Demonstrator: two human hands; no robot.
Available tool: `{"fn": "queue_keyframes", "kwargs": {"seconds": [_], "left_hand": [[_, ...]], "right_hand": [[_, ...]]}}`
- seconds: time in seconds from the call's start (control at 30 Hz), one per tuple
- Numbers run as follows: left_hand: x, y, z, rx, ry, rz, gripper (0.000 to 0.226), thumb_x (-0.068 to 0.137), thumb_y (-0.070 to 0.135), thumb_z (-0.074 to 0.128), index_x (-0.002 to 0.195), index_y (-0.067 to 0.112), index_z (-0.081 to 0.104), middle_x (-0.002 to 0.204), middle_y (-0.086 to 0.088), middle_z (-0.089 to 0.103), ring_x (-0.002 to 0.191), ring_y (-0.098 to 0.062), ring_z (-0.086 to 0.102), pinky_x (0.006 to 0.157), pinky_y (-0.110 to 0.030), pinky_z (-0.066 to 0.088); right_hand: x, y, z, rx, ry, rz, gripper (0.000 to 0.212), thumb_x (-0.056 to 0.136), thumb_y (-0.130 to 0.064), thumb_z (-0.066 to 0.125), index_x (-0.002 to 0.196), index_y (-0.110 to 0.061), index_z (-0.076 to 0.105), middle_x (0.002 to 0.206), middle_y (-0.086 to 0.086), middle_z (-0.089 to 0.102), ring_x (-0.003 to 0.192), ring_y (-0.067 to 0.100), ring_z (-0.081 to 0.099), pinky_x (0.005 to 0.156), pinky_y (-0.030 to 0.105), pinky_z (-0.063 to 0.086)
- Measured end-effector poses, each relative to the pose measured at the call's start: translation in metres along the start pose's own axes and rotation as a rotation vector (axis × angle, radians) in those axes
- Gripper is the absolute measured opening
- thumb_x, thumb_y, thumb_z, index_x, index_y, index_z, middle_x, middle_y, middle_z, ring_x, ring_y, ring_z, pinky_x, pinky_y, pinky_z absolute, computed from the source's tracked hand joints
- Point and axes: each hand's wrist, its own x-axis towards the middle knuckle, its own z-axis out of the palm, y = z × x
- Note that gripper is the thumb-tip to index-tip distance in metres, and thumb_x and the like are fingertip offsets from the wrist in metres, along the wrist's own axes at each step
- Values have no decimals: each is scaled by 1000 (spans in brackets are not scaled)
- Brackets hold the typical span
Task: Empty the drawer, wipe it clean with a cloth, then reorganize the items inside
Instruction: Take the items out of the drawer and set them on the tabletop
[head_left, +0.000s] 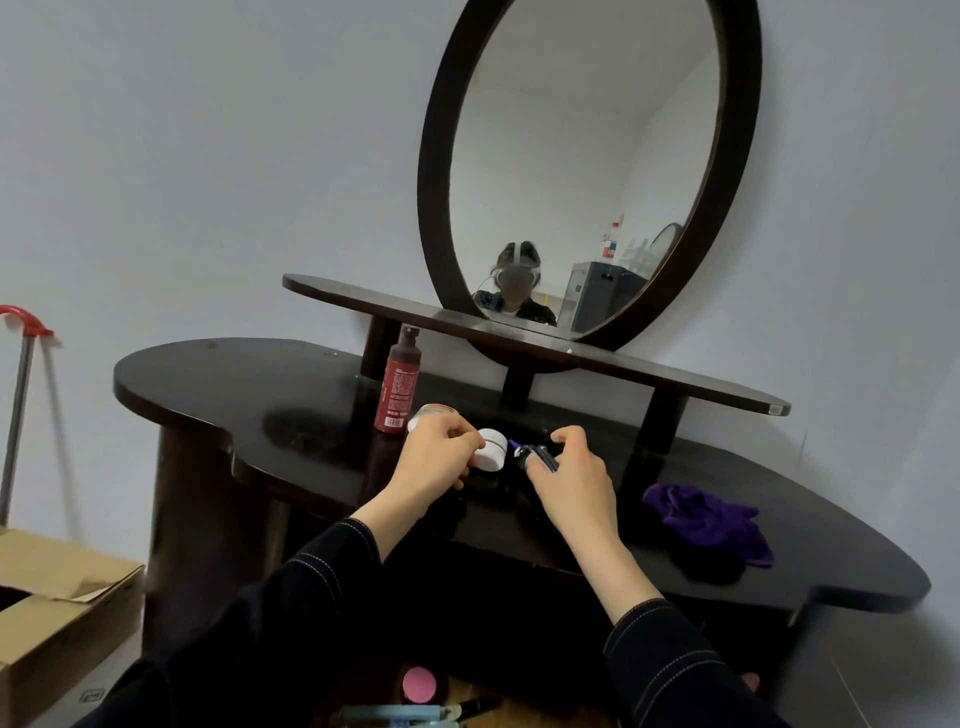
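Drawer (524, 713) open at bottom edge of view, under tabletop (249, 395). Stuff left inside: pink round lid (419, 683), pale blue thing (395, 713). So emptying step, not done imo. Up top, left hand (441, 457) curled round white jar (492, 449), jar on or just above tabletop, can't tell. Right hand (569, 483) pinching small dark clip-ish thing (535, 453). Red bottle (397, 389) just behind. Purple cloth (711, 522) lying off to right. Next: let go of both, reach down for rest, cloth only after.

White print is borne by the red bottle (397, 387) below the mirror (582, 156); only "净含量" near its base can be read.
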Motion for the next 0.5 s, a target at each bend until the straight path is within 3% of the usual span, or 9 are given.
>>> {"fn": "queue_keyframes", "kwargs": {"seconds": [0.13, 0.2, 0.3, 0.4, 0.5], "left_hand": [[-1, 1, 0, -4, 6, -8, 16, 89, 7, 55, 87, 7, 71, 67, -4, 66, 57, -12, 59, 49, -21, 47], [-1, 2, 0, -9, 5, -10, 17, 89, 7, 55, 88, 7, 71, 68, -5, 66, 58, -12, 58, 50, -21, 48], [-1, 2, 0, -5, 7, -6, 17, 90, 7, 55, 88, 6, 72, 69, -5, 66, 58, -12, 58, 50, -21, 49], [-1, 2, -1, 1, 11, -3, 17, 90, 6, 54, 88, 5, 72, 69, -6, 66, 58, -12, 59, 50, -21, 50], [-1, 3, -1, 2, 13, -5, 17, 90, 6, 54, 88, 5, 72, 69, -6, 66, 59, -13, 59, 50, -21, 50]], "right_hand": [[3, 1, 0, 209, 12, -16, 36, 98, -31, 62, 130, -21, 50, 111, -1, 63, 92, 10, 61, 63, 19, 45], [2, 2, -1, 210, 47, -26, 25, 98, -28, 61, 122, -22, 56, 116, -3, 59, 92, 9, 59, 67, 22, 47], [-1, 1, -2, 14, 65, -77, 8, 98, -31, 56, 100, -27, 63, 111, -7, 58, 84, 10, 58, 68, 32, 52], [-4, -2, -1, -111, -38, -142, 18, 90, -31, 56, 105, -31, 66, 116, -11, 54, 105, 15, 52, 77, 36, 51], [-2, -1, 0, -142, -108, -162, 31, 86, -28, 58, 116, -30, 63, 120, -9, 51, 109, 16, 50, 80, 32, 45]]}}
